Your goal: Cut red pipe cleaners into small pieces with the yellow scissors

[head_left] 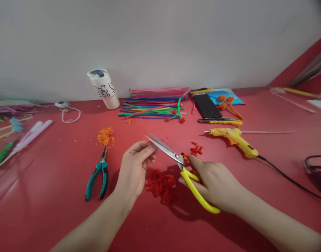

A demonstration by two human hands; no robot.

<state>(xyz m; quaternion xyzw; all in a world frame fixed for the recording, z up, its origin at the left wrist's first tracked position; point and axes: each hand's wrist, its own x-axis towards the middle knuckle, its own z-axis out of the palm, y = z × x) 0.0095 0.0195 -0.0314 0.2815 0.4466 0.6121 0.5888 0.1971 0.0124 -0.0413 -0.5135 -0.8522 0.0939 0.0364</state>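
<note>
My right hand (215, 180) grips a pair of scissors (173, 155) with yellow handles, its blades slightly apart and pointing up to the left. The blade tips reach my left hand (138, 162), whose thumb and fingers are pinched together. Whatever sits in that pinch is too small to make out, though a bit of red shows at the fingertips. Beneath the scissors lies a heap of red fuzzy trimmings (160, 185). Several short red pieces (196, 149) rest beyond my right hand. Left of my left hand are teal-handled pliers (97, 178), lying with their jaws toward an orange pile of clippings (106, 135).
A yellow glue gun (234, 138) with a black cord lies at right. Behind are a utility knife (223, 121), a black phone (207, 106), orange fuzzy flowers (226, 101) and bundled pipe cleaners (152, 106). A white tumbler (104, 89) stands by the wall; a pink-handled tool (34, 134) lies left.
</note>
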